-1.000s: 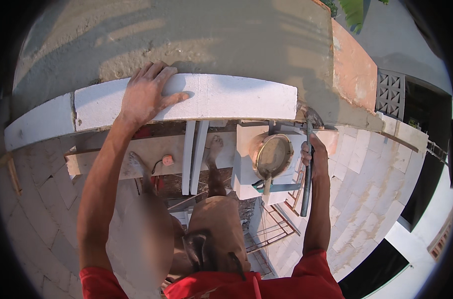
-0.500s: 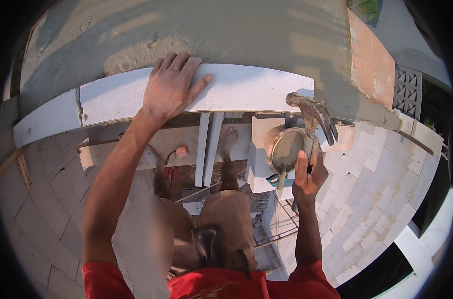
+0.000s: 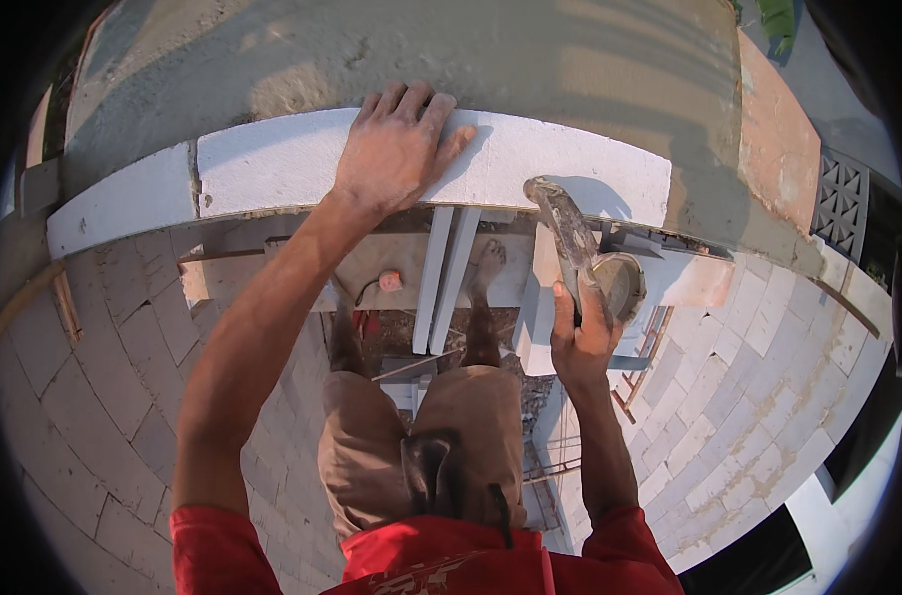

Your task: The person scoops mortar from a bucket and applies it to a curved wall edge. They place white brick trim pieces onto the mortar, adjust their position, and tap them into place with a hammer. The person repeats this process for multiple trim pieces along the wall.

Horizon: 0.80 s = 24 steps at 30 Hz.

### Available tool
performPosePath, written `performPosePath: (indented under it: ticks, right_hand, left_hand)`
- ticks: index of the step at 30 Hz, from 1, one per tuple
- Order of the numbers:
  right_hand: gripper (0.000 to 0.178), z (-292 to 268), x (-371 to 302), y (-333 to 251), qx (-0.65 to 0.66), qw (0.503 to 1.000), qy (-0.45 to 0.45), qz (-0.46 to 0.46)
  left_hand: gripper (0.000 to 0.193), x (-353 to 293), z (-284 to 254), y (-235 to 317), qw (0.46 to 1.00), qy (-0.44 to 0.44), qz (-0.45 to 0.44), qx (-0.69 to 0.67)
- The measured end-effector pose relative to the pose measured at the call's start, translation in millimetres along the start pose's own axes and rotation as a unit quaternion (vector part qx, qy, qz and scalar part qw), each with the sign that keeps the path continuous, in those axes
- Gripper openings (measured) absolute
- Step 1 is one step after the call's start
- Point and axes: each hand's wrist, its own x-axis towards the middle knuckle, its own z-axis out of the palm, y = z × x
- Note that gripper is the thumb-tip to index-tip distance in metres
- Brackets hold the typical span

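My left hand [image 3: 398, 149] lies flat on top of a long white block [image 3: 560, 164], fingers pointing to its far edge and the thumb spread to the right. A claw hammer [image 3: 570, 223] is in my right hand [image 3: 582, 342], gripped by the handle. Its head hangs over the near edge of the block's right half and casts a shadow there; whether it touches the block I cannot tell. Left of the long block, a shorter white block [image 3: 124, 203] follows across a narrow joint. Behind my right hand, a round bucket [image 3: 620, 283] is partly hidden.
Grey rendered wall [image 3: 610, 59] stretches beyond the blocks. Below, my feet stand on boards [image 3: 411, 253] beside two pale upright bars [image 3: 446, 283] and a small orange object [image 3: 390, 281]. Block walls rise at left [image 3: 104, 367] and right [image 3: 738, 426].
The hammer has swung left and down toward the block, its head turning in my right hand. My left hand stays on the block while the whole view has shifted slightly.
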Motion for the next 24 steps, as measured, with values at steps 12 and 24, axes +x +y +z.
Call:
performPosePath:
  ticks: [12, 24]
  right_hand:
    - [0.033, 4, 0, -14, -0.030, 0.999, -0.041, 0.015]
    - [0.028, 10, -5, -23, -0.023, 0.997, -0.017, 0.070]
  left_hand:
    - [0.045, -2, 2, 1, 1.000, -0.005, -0.004, -0.004]
    - [0.048, -4, -1, 5, 0.998, -0.044, -0.027, -0.032]
